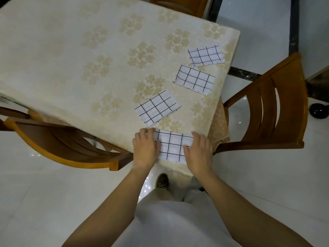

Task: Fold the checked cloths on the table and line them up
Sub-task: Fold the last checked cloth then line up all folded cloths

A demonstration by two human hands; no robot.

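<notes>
At the near corner of the table [71, 56], under a cream cloth with a pale flower pattern, four white cloths with a dark checked grid lie in a loose line running away from the corner; none touches another.

Left of that corner, a wooden chair [58, 143] is tucked part way under the table edge.

Left hand [145, 148] lies palm down at the corner, fingers together and flat on the left end of the nearest cloth [171, 146]; not pinching, only pressing.

Nearest cloth is folded to a rectangle, right at the corner, its near edge close to the table's edge.

Right hand [198, 150] lies palm down on the right end of the same cloth, fingers laid flat and loosely spread; whether any fingertip curls under the hem, cannot tell.

Second cloth [157, 108] sits just beyond the corner cloth, folded, tilted; near it but apart.

Third cloth [195, 80] lies farther from the corner, toward the right edge of the table, folded, tilted the other way.

Fourth cloth [205, 55] is farthest from the corner, near the right edge, folded.

Right of the corner, a second wooden chair [267, 111] stands on white floor tiles, its seat under the table's overhang.
</notes>
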